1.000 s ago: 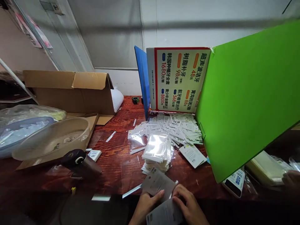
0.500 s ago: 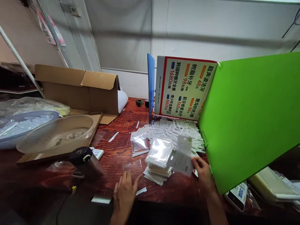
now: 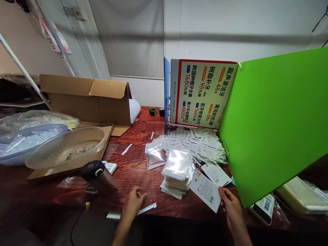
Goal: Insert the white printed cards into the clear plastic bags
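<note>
My right hand (image 3: 230, 203) pinches the lower right edge of a white printed card (image 3: 205, 191), which lies tilted beside the stack. Another white card (image 3: 216, 174) rests just behind it. My left hand (image 3: 134, 201) is low over the table front, thumb and index finger curled together at a faint clear plastic sleeve (image 3: 148, 184); how firmly they grip it is hard to see. A white strip (image 3: 147, 208) lies by that hand. Between the hands stands a stack of clear-sleeved cards (image 3: 176, 165), with a heap of loose cards (image 3: 202, 145) behind it.
A green panel (image 3: 276, 119) and a printed sign (image 3: 201, 92) stand behind and right of the cards. At left are a dark-lidded bottle (image 3: 98, 174), an oval basin (image 3: 69, 148), a blue basin (image 3: 55, 130) and a cardboard box (image 3: 87, 102). A phone-like white device (image 3: 263, 208) sits at right.
The card in my right hand has turned and come down toward the front right, its print now readable. My left hand's fingers, spread before, have curled together. The view has shifted slightly.
</note>
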Available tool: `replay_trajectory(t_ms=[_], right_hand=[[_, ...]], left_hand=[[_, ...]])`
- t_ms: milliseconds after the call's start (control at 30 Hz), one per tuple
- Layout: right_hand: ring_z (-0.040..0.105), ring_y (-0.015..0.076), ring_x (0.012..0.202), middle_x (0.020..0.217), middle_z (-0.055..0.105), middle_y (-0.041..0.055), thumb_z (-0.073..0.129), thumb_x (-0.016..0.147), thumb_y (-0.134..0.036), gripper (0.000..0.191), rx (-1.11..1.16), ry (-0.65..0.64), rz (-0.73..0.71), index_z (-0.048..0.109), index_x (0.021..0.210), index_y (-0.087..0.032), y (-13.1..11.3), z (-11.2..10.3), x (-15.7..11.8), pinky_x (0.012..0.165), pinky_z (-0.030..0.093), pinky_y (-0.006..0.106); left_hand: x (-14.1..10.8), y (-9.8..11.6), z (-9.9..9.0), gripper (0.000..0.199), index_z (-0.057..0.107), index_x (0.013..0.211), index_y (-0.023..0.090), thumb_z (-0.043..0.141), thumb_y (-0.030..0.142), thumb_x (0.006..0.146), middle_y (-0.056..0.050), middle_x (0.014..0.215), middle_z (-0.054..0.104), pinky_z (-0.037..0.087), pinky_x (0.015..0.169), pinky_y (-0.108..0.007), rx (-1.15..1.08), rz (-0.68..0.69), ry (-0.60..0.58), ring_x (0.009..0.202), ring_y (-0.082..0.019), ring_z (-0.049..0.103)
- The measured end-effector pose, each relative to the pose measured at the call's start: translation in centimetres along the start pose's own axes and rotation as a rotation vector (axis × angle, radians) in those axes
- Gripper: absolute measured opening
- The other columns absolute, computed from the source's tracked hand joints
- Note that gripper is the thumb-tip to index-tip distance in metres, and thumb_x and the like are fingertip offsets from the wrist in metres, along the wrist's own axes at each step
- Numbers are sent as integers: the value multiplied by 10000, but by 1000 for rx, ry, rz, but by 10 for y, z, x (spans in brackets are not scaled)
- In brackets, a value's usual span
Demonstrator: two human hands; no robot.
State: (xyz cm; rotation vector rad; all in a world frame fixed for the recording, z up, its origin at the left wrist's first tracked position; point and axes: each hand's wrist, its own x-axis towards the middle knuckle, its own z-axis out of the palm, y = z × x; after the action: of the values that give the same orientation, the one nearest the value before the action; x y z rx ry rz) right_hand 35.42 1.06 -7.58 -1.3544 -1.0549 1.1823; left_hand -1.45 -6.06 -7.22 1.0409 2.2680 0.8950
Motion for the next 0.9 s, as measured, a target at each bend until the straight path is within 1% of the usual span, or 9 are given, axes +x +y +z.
replay_trajectory(t_ms=[67, 133, 200, 267, 433, 567, 667, 767, 900], right_hand=[[357, 97, 402, 480, 459, -53, 731, 692, -660, 473, 39, -40, 95, 654, 767, -199, 4, 1, -20, 372, 249, 217], [319, 79, 404, 466, 422, -60, 737, 699, -651, 465, 21, -173, 165, 666, 753, -195, 5, 6, -37, 375, 227, 207], [293, 70, 390, 448, 397, -61, 715, 697, -685, 497, -45, -313, 182, 676, 722, -190, 4, 15, -51, 362, 203, 205], [276, 70, 364, 422, 373, -63, 690, 663, -745, 555, -89, -377, 185, 673, 688, -191, 0, 26, -60, 337, 189, 210], [318, 88, 353, 420, 400, -54, 663, 641, -782, 594, -123, -418, 174, 676, 709, -191, -11, 38, -65, 317, 233, 216], [299, 83, 340, 407, 395, -56, 652, 657, -775, 588, -110, -381, 145, 666, 694, -188, -11, 34, -64, 312, 214, 218], [319, 92, 340, 410, 413, -55, 632, 699, -756, 573, -104, -354, 140, 676, 751, -187, -4, 30, -63, 319, 255, 223], [361, 110, 356, 433, 453, -44, 599, 746, -733, 562, -125, -309, 123, 688, 810, -182, 2, 28, -62, 340, 305, 236], [506, 152, 486, 560, 582, 13, 603, 767, -675, 506, -155, -326, 31, 682, 730, -177, 5, 19, -61, 451, 406, 253]], left_hand=[[-10, 12, -2, 227, 640, 680, 203, 764, 377, 603, -30, 657, 686, 497, 687, -336, -308, -10, -46, 728, -260, 670], [-27, 29, 0, 359, 659, 747, 181, 822, 449, 571, -48, 747, 721, 531, 678, -328, -671, -81, -103, 743, -242, 688], [-46, 46, 7, 428, 645, 810, 175, 881, 415, 546, -67, 837, 751, 556, 729, -318, -990, -177, -199, 795, -229, 717], [-62, 61, 17, 457, 634, 800, 163, 927, 347, 500, -66, 826, 756, 571, 745, -306, -1162, -230, -212, 764, -209, 727], [-82, 77, 41, 459, 607, 819, 168, 934, 301, 525, -44, 840, 764, 570, 618, -249, -1243, -344, -262, 689, -166, 722], [-86, 79, 55, 500, 588, 837, 173, 945, 276, 503, -31, 799, 764, 565, 619, -236, -1279, -352, -259, 683, -161, 725], [-87, 79, 65, 526, 578, 865, 172, 942, 283, 502, -36, 772, 763, 549, 580, -238, -1249, -344, -280, 651, -172, 722], [-89, 78, 74, 524, 575, 905, 172, 925, 298, 536, -30, 733, 753, 517, 518, -223, -1201, -352, -292, 596, -168, 706], [-88, 78, 75, 479, 557, 911, 180, 902, 206, 580, -28, 758, 750, 542, 565, -223, -1227, -379, -218, 641, -167, 721]])
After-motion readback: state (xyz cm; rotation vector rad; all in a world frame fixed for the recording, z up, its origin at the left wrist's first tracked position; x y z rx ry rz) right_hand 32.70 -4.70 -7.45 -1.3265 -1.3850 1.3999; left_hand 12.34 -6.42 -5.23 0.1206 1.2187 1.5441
